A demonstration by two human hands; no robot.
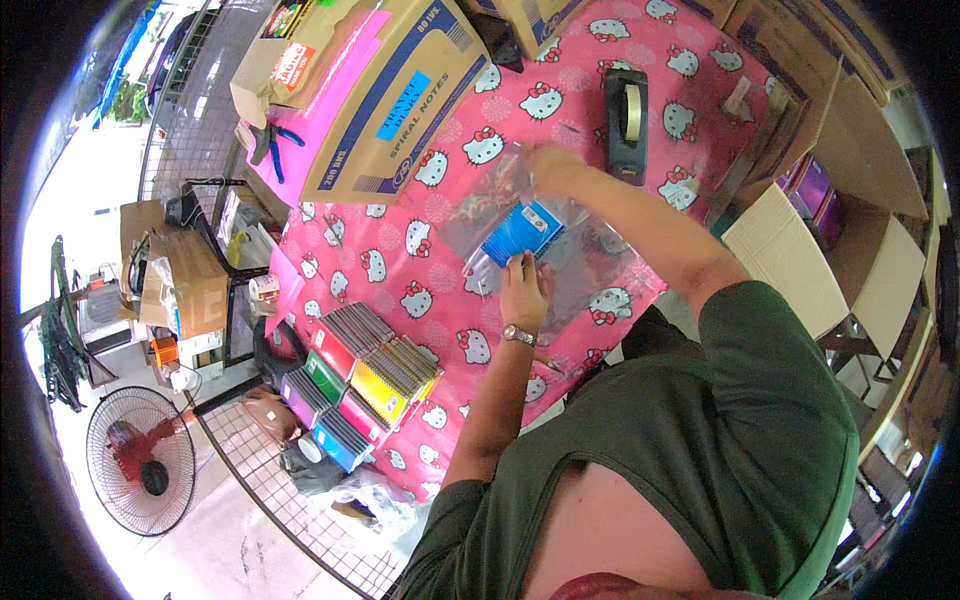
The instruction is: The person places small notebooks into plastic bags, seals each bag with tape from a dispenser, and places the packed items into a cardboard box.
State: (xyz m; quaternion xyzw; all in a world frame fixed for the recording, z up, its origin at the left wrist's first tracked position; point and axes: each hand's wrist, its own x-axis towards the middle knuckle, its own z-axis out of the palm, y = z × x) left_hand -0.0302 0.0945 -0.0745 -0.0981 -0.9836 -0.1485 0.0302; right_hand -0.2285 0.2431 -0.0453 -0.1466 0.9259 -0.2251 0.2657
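Head view: the blue notebook lies on the worktop, with a clear plastic bag spread around it; whether it is inside the bag, I cannot tell. The left hand rests partly curled on the notebook's near edge; whether it pinches anything is unclear. The right hand, just beyond the notebook, is blurred at the bag's far side, so its spread and any hold cannot be told. The likeliest trouble is thin film creasing or tearing if the hands pull unevenly, or the notebook slewing askew if the left fingers press too lightly. A long reach could also knock the tape dispenser, beyond and right of the notebook. Counted: one blue notebook by the hands, one dispenser, one pair of pliers far to the notebook's left, and one fan well to its near left. Nearer and left of the notebook, spiral notebooks stand in about six colour groups; the single books are too tightly packed to count.
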